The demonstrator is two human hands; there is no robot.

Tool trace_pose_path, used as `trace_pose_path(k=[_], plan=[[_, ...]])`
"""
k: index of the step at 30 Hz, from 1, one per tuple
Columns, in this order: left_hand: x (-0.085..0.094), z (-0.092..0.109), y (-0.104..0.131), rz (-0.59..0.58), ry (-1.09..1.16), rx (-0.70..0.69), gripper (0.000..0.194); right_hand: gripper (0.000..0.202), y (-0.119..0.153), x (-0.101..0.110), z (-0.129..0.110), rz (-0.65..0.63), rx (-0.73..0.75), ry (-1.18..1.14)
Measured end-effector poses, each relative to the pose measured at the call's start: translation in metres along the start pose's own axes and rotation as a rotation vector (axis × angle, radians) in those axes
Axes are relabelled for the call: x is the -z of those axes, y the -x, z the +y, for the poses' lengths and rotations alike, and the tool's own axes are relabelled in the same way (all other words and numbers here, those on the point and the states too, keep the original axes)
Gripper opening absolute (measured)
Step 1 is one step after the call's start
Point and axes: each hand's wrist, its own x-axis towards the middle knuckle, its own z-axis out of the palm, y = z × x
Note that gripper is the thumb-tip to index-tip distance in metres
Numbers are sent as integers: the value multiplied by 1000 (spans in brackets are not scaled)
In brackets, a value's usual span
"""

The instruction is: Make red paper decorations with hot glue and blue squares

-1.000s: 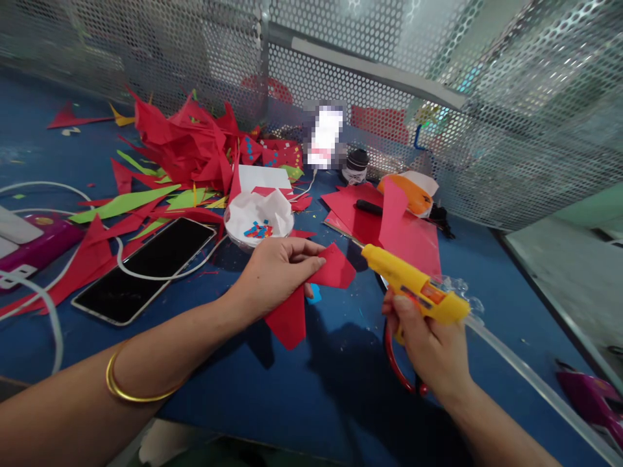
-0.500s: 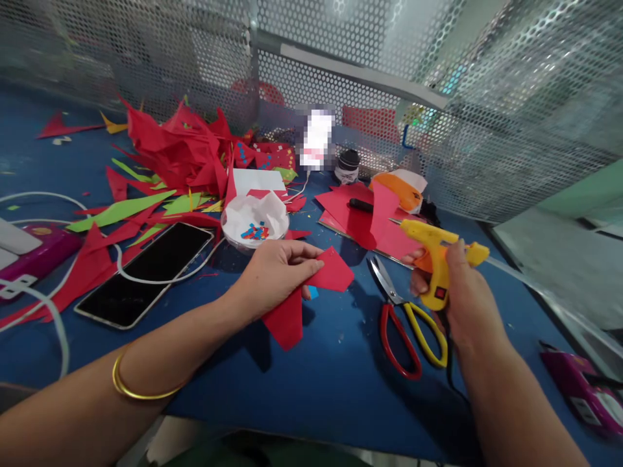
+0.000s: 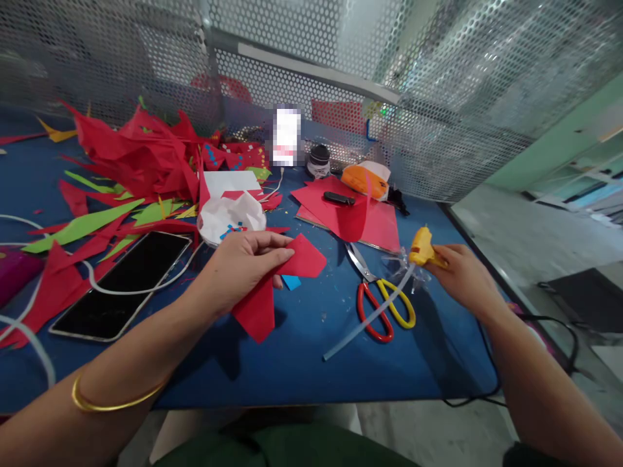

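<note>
Blue tabletop (image 3: 311,363) is cluttered, my left hand (image 3: 243,263) pinching the red paper (image 3: 272,285) while my right hand (image 3: 462,275) grips the glue gun (image 3: 424,250), whose hot nozzle could, I judge, snag nearby scissors (image 3: 382,301).

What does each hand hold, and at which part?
Left hand pinches the red paper piece at its left edge. Right hand grips the yellow glue gun by its handle.

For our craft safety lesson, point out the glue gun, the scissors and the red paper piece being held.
glue gun (image 3: 422,248), head view, on its yellow body beside the right hand.
scissors (image 3: 374,305), head view, on the red handle loop.
red paper piece (image 3: 304,257), head view, on the flat part past the left hand's fingers.
</note>
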Motion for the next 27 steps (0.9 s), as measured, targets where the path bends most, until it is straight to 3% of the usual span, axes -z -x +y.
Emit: trace_pose_path(k=[4, 9, 15, 18, 20, 22, 25, 27], plan=[[16, 0, 8, 37, -4, 23, 24, 30, 3, -10, 9, -54, 91, -5], [46, -6, 12, 162, 23, -1, 29, 26, -6, -4, 15, -111, 260, -25], [70, -10, 8, 311, 127, -78, 23, 24, -14, -5, 21, -142, 234, -33], [73, -8, 6, 430, 303, -137, 14, 21, -19, 10, 14, -121, 163, 26], [75, -6, 5, 490, 395, -205, 10, 28, -27, 25, -9, -93, 175, 67], [77, -6, 5, 537, 448, -248, 10, 36, -38, 40, -51, -36, 269, 77], [80, -8, 4, 574, 469, -238, 12, 36, -55, 50, -138, 46, 662, -19], [82, -10, 4, 578, 452, -226, 13, 33, -66, 46, -198, 51, 917, -61]])
